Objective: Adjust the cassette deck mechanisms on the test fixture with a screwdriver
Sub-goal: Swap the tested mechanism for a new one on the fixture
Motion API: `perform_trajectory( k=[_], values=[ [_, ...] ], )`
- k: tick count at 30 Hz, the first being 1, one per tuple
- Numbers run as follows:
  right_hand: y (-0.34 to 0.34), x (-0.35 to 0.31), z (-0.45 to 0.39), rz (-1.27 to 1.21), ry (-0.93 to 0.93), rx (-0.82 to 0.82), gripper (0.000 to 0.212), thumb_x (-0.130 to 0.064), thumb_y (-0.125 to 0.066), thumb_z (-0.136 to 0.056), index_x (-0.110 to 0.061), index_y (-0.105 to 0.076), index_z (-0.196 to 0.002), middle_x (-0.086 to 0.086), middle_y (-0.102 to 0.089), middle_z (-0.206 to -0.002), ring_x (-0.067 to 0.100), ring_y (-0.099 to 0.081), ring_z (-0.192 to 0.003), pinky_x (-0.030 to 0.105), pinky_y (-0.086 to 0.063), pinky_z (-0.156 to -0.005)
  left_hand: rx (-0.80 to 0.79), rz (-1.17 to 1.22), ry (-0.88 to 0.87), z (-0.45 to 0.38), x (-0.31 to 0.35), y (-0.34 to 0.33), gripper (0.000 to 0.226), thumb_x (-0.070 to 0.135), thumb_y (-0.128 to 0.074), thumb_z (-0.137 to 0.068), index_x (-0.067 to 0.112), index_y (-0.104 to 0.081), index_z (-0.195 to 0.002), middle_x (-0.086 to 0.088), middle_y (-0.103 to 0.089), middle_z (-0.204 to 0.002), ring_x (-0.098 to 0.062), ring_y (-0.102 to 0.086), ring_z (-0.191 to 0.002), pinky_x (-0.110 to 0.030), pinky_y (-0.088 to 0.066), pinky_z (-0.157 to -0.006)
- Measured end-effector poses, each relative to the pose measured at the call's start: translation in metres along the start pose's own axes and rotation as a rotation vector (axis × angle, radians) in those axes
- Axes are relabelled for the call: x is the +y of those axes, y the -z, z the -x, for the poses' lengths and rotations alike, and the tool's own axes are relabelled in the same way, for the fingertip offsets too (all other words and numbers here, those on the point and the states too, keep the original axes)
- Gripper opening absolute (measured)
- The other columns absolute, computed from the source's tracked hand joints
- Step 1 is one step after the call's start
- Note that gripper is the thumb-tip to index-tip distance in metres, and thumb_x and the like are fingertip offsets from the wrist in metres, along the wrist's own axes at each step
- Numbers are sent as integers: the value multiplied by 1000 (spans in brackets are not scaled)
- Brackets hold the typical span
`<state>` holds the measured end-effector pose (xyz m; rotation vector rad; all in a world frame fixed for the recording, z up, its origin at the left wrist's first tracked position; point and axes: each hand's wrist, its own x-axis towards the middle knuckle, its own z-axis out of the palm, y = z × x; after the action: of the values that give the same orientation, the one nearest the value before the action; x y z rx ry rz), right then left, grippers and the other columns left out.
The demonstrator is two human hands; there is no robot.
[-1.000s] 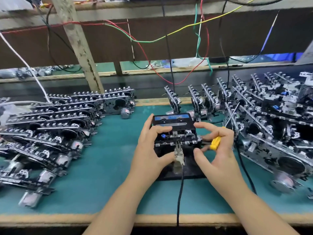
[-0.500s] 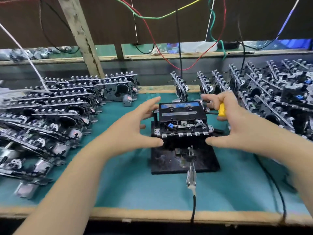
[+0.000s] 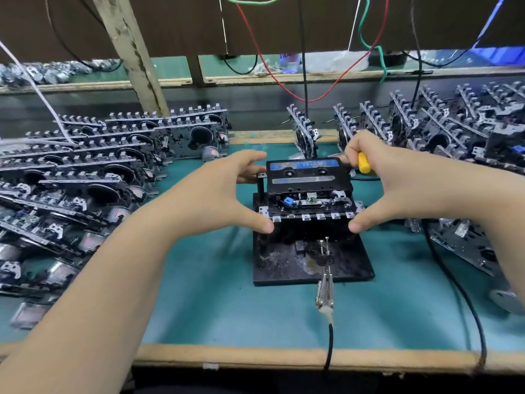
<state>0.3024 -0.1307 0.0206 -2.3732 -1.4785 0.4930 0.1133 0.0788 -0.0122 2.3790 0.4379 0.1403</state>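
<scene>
- Spreading wide left hand [image 3: 216,194] beside black metal cassette deck mechanism [image 3: 309,194] on flat black test fixture [image 3: 284,265].
- Gripping yellow-handled screwdriver [image 3: 363,162] in right hand [image 3: 397,183].
- Lifting straight up, evenly, keeping thumbs under both ends.

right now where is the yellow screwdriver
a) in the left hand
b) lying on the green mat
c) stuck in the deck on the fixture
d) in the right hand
d: the right hand has its fingers curled round the yellow screwdriver behind the deck, while the left hand holds no tool.
</scene>
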Motion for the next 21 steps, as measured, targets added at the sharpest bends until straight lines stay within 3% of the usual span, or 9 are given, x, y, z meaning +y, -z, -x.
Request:
perform_trajectory(
  k=[2, 3, 9, 13, 15, 17, 19, 21],
  values=[
    [1, 3, -1, -33, -18, 7, 75, -47, -92, -53, -51, -31, -95, 7, -67, -96, 14, -57, -60, 34, -52, -59, 3, 12, 6, 0, -2, 0, 111, 38, -95, -54, 37, -38, -149, 26, -54, -134, 22, -49, -116, -13, -37, -104],
    [1, 4, -2, -38, -23, 13, 73, -47, -91, -52, -52, -31, -94, 8, -67, -101, 21, -55, -59, 40, -53, -57, 2, 17, 10, 0, -3, 0, 110, 39, -95, -54, 37, -39, -148, 26, -53, -135, 21, -49, -117, -12, -37, -103],
    [-1, 5, -2, -43, -28, 22, 72, -43, -94, -55, -47, -34, -93, -10, -43, -77, 10, -38, -45, 21, -37, -40, -13, 46, 17, -1, -3, -1, 108, 41, -95, -54, 38, -40, -147, 26, -51, -139, 13, -52, -122, -20, -39, -106],
    [-2, 6, -2, -41, 2, 18, 71, -42, -95, -57, -44, -33, -92, -20, -46, -92, 2, -47, -57, 15, -38, -51, -43, 36, 1, 4, -3, -2, 117, 59, -82, -49, 42, -30, -153, 35, -44, -138, 24, -40, -126, -9, -33, -101],
    [-4, 7, -1, -70, 16, 20, 70, -38, -95, -58, -37, -34, -93, -28, -46, -95, -21, -48, -64, 5, -36, -54, -32, 42, -5, 8, -2, -7, 117, 62, -79, -51, 44, -26, -154, 31, -41, -145, 22, -37, -130, -16, -33, -108],
    [-4, 8, 0, -109, 10, 9, 71, -36, -95, -59, -34, -34, -95, -39, -48, -103, -30, -45, -68, 2, -36, -56, -4, 75, -4, 10, 0, -10, 115, 58, -80, -53, 44, -27, -154, 27, -41, -146, 17, -40, -132, -22, -35, -113],
    [-1, 7, 1, -121, 7, -4, 71, -36, -95, -59, -38, -34, -95, -37, -56, -104, -10, -54, -57, 12, -46, -53, 1, 88, 3, 9, 1, -11, 112, 50, -85, -57, 44, -28, -153, 25, -43, -144, 13, -42, -132, -25, -36, -114],
    [0, 4, -1, -93, 4, 6, 72, -38, -95, -56, -45, -33, -93, -11, -60, -112, 11, -55, -50, 34, -55, -52, -3, 71, 14, 7, 1, -9, 110, 41, -90, -62, 45, -29, -153, 24, -44, -144, 12, -44, -130, -26, -37, -114]
  ],
)
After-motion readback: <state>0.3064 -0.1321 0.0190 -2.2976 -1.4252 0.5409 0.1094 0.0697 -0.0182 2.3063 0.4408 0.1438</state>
